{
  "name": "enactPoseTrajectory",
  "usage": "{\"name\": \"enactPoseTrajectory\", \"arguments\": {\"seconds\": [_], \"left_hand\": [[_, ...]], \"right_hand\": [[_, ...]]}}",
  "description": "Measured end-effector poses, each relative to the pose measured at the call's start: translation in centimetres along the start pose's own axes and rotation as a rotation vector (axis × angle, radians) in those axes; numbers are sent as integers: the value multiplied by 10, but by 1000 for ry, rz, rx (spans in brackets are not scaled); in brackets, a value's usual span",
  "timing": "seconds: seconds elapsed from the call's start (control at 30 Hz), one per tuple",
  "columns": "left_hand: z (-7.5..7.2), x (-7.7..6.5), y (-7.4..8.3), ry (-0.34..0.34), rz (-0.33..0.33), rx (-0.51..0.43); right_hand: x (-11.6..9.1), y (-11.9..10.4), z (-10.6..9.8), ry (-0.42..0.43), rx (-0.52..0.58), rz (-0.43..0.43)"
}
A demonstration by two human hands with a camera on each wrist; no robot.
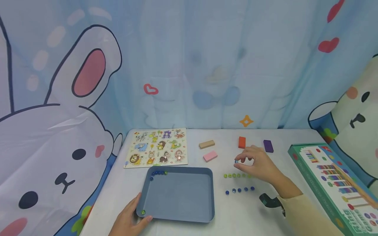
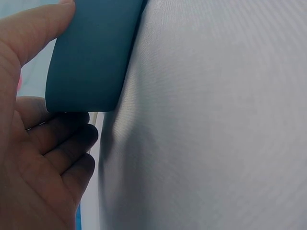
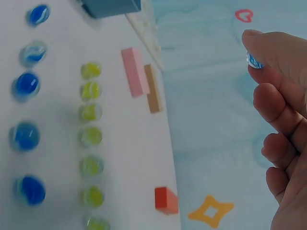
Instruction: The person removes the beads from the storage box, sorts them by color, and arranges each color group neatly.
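Note:
A grey-blue tray (image 1: 180, 218) lies on the table. My left hand (image 1: 128, 216) grips its near left corner, thumb at the rim; in the left wrist view the fingers (image 2: 67, 148) curl by the tray's wall (image 2: 91, 67). Inside are several blue marbles (image 1: 158, 172) at the far left corner, a green marble (image 1: 165, 172) beside them and another green marble (image 1: 143, 212) near my left thumb. My right hand (image 1: 255, 164) pinches a clear marble with blue swirls (image 3: 254, 61) above the table. Beneath and beside it run a row of yellow-green marbles (image 3: 91, 136) and a row of blue marbles (image 3: 25, 136).
An animal puzzle board (image 1: 156, 147) lies behind the tray. Farther right are a tan block (image 1: 206, 144), a pink block (image 1: 210, 156), a red-orange block (image 1: 242, 142) and a purple block (image 1: 268, 146). A green toy box (image 1: 333, 183) stands at the right edge; a curtain (image 1: 212, 65) hangs behind.

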State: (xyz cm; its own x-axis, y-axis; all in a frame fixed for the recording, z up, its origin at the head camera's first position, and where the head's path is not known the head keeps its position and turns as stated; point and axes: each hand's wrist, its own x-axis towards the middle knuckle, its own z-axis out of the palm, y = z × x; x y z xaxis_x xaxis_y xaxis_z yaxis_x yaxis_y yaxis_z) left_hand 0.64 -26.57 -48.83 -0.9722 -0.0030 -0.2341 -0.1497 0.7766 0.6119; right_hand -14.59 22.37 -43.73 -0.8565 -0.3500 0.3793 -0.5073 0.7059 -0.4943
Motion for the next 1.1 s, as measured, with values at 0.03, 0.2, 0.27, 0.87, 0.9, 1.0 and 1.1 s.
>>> {"name": "enactPoseTrajectory", "arguments": {"seconds": [0.03,0.2,0.27,0.87,0.9,1.0,1.1], "left_hand": [[0,0,0,-1,0,-2],[1,-1,-2,-1,-8,-2],[1,0,-2,-1,-16,-7],[1,0,0,12,-15,-16],[1,0,0,12,-15,-13],[1,-1,1,14,-3,4],[1,-2,1,12,6,3]], "right_hand": [[-4,2,-2,-3,-9,20],[-21,16,-7,-4,-55,51],[-28,21,-8,8,-68,53],[-85,61,-3,-97,-88,146],[-86,62,-2,-116,-91,167],[-89,62,-1,-172,-94,233],[-91,60,0,-217,-112,277]]}}
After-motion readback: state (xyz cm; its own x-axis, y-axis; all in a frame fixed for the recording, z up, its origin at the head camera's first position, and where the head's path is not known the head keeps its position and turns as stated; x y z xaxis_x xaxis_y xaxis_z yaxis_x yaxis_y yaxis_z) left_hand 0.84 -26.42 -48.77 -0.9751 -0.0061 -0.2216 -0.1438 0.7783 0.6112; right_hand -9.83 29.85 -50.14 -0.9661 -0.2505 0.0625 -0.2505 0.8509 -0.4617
